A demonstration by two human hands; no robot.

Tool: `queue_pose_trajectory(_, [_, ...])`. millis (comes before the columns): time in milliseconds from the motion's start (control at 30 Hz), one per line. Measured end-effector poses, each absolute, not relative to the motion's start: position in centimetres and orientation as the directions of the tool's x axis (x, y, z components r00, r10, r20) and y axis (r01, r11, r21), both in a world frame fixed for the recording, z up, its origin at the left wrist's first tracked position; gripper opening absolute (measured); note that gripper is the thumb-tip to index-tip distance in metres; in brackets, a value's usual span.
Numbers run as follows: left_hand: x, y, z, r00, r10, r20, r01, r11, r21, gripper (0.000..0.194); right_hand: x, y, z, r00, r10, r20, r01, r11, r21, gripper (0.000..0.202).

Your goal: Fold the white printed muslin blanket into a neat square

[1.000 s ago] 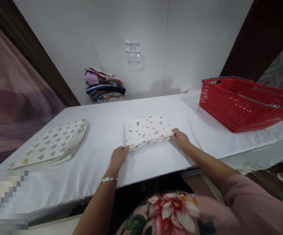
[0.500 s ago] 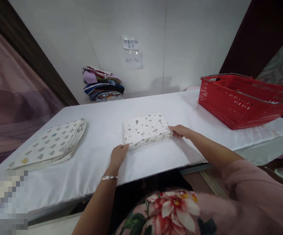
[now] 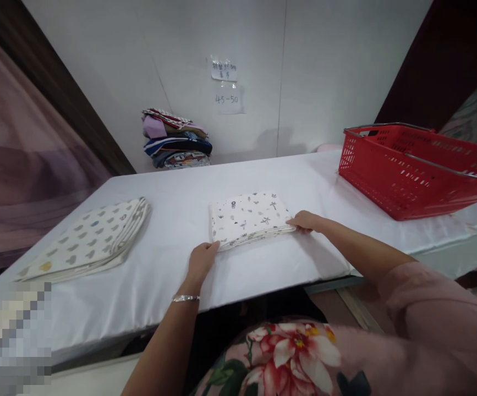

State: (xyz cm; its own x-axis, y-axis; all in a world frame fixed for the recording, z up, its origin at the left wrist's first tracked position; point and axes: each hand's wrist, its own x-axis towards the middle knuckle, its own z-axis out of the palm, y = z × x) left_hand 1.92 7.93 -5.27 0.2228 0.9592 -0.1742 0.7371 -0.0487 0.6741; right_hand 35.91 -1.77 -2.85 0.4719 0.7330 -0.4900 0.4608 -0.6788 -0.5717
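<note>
my left hand [image 3: 202, 259] and right hand [image 3: 307, 221], both nearly closed, pinch the two near corners of a folded print cloth [image 3: 248, 214], which lies on the white-covered counter [image 3: 176, 220]. a grey-patterned cloth [image 3: 89, 236] lies folded to the left, a red basket [image 3: 411, 184] stands to the right, and a fabric pile [image 3: 176, 144] sits beyond the far edge.

A pale, thinly seamed wall [image 3: 324, 66] stands behind a white-draped table [image 3: 174, 220], a mauve curtain [image 3: 23, 165] at left.
</note>
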Motion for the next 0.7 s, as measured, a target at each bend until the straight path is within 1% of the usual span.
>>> queue_pose_trajectory(100, [1.9, 8.0, -5.3, 0.222, 0.960, -0.170, 0.732, -0.049, 0.679, 0.042, 35.9, -1.4, -2.6, 0.476, 0.722, -0.501, 0.472, -0.691, -0.548, 0.029])
queue_pose_trajectory(200, [2.0, 7.7, -5.0, 0.208, 0.966, -0.157, 0.736, -0.049, 0.675, 0.042, 35.9, -1.3, -2.5, 0.482, 0.725, -0.492, 0.465, -0.687, -0.558, 0.026])
queue_pose_trajectory(367, [2.2, 6.4, -3.8, 0.195, 0.979, -0.052, 0.779, -0.122, 0.615, 0.038, 35.1, -1.8, -2.1, 0.484, 0.755, -0.443, 0.420, -0.645, -0.639, 0.022])
queue_pose_trajectory(433, [2.2, 6.0, -3.6, 0.195, 0.980, -0.023, 0.794, -0.144, 0.591, 0.036, 34.6, -2.1, -2.1, 0.453, 0.778, -0.436, 0.399, -0.614, -0.681, 0.021])
queue_pose_trajectory(500, [2.2, 5.8, -3.7, 0.165, 0.986, -0.023, 0.805, -0.121, 0.580, 0.033, 34.3, -2.3, -2.4, 0.398, 0.799, -0.451, 0.367, -0.589, -0.720, 0.021])
queue_pose_trajectory(533, [2.1, 5.7, -3.8, 0.144, 0.989, -0.025, 0.806, -0.103, 0.583, 0.032, 34.3, -2.4, -2.7, 0.371, 0.803, -0.465, 0.332, -0.583, -0.742, 0.021])
queue_pose_trajectory(567, [2.1, 5.7, -3.9, 0.126, 0.992, -0.026, 0.804, -0.087, 0.589, 0.031, 34.5, -2.5, -2.9, 0.359, 0.792, -0.493, 0.211, -0.583, -0.784, 0.019])
queue_pose_trajectory(633, [2.2, 5.5, -4.1, 0.116, 0.993, -0.035, 0.792, -0.071, 0.606, 0.030, 35.5, -2.7, -3.5, 0.324, 0.812, -0.485, 0.158, -0.552, -0.819, 0.020])
queue_pose_trajectory(700, [2.7, 5.0, -4.2, 0.163, 0.985, -0.061, 0.773, -0.089, 0.628, 0.029, 37.1, -2.8, -3.8, 0.302, 0.841, -0.448, 0.121, -0.500, -0.857, 0.021])
